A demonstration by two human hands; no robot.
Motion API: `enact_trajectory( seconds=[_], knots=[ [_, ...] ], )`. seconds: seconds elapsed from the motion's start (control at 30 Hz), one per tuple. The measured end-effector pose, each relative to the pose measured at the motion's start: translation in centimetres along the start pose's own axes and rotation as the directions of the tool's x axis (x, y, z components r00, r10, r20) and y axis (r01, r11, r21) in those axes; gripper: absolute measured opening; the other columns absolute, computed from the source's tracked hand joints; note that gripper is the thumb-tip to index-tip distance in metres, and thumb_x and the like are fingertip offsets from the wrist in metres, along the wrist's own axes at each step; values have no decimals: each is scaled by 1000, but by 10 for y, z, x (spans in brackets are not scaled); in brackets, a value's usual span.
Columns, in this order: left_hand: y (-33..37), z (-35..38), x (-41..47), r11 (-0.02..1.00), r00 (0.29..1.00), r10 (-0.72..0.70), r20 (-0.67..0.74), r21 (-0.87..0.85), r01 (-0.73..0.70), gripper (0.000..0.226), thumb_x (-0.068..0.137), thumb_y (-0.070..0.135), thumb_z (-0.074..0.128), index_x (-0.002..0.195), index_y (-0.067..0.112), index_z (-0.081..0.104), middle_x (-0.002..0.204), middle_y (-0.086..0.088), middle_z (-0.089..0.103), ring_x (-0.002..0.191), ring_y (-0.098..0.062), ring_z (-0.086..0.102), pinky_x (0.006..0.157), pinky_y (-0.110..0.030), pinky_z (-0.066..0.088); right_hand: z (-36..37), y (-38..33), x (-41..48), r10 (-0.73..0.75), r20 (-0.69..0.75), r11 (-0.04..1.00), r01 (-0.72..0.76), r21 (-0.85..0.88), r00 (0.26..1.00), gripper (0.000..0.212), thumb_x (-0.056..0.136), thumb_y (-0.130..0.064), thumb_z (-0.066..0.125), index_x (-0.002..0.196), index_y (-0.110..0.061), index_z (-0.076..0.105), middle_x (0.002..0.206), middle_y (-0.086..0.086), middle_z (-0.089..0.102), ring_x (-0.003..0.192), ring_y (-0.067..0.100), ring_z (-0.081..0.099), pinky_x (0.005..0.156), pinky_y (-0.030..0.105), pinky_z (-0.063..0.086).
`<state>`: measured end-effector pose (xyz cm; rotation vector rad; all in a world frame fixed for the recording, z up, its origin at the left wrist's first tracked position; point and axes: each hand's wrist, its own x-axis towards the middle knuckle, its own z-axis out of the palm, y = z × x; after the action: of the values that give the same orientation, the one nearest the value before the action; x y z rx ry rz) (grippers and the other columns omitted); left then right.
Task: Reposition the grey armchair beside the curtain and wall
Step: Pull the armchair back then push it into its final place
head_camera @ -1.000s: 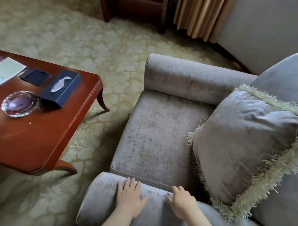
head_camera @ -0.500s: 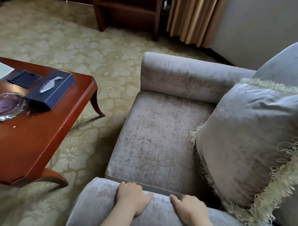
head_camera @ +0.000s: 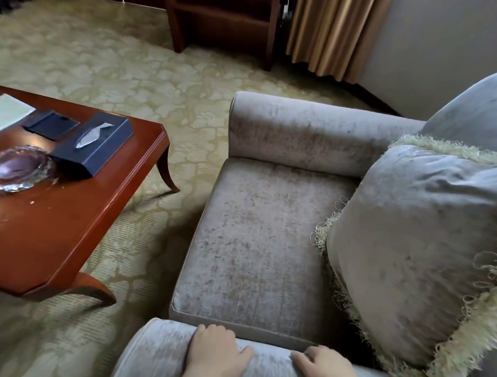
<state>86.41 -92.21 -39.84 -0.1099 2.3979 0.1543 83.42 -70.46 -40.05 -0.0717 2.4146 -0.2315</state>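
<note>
Head view, hands (head_camera: pixel 271 363) gripping armchair (head_camera: pixel 256 245) arm, open carpet (head_camera: pixel 188 114) beyond

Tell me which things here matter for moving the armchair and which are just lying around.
Part of the job:
grey armchair
left hand and right hand, both gripping its near armrest
curtain
wall

Just lying about:
fringed cushion on the seat
wooden coffee table
tissue box
glass ashtray
dark wooden cabinet
</note>
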Motion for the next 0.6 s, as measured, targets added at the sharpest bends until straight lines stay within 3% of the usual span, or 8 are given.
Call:
enact_trajectory(
  seconds=[0.1,0.2,0.3,0.43,0.53,0.6],
  knots=[
    [0,2,-5,1000,1000,1,-27,8,-1,63,85,61,28,106,14,64,112,-8,62,107,-26,52,92,-39,32,-11,54,-17,-46,-123,999,49,17,991,46,82,-69,32,95,-39,64,103,-11,62,93,-7,55,82,15,41],
    [2,1,-10,999,1000,7,-27,37,-6,64,88,61,26,109,14,63,115,-9,62,109,-27,52,94,-38,32,-28,116,-37,-43,-253,998,33,-45,966,35,89,-64,35,100,-46,63,117,-22,61,106,-14,49,91,8,32],
    [6,-3,-11,997,1000,-6,-15,76,7,63,89,60,24,112,15,62,117,-8,62,111,-26,53,95,-38,33,-32,141,-41,-76,-220,993,54,-105,972,33,94,-56,35,111,-43,61,133,-19,53,122,-5,44,96,11,31],
    [21,-12,-11,990,990,-123,75,74,118,62,91,56,21,123,16,57,131,-6,56,122,-22,47,104,-39,28,-34,129,-38,19,-91,992,-29,-120,996,51,93,-60,27,109,-28,64,124,-3,60,110,12,55,84,24,42],
    [68,-13,-11,969,967,-233,104,104,222,69,93,57,19,141,13,41,151,-12,33,139,-28,26,113,-46,15,-42,126,-39,27,7,999,-27,-44,1000,62,93,-63,26,115,-18,62,125,5,59,114,21,54,86,27,41],
    [125,-8,-14,990,986,-140,95,45,136,70,93,58,21,145,12,33,156,-12,19,143,-30,14,114,-49,9,-48,136,-49,-25,-10,999,26,35,1000,53,95,-58,30,106,-18,63,115,3,60,106,20,56,82,29,42]
  ],
)
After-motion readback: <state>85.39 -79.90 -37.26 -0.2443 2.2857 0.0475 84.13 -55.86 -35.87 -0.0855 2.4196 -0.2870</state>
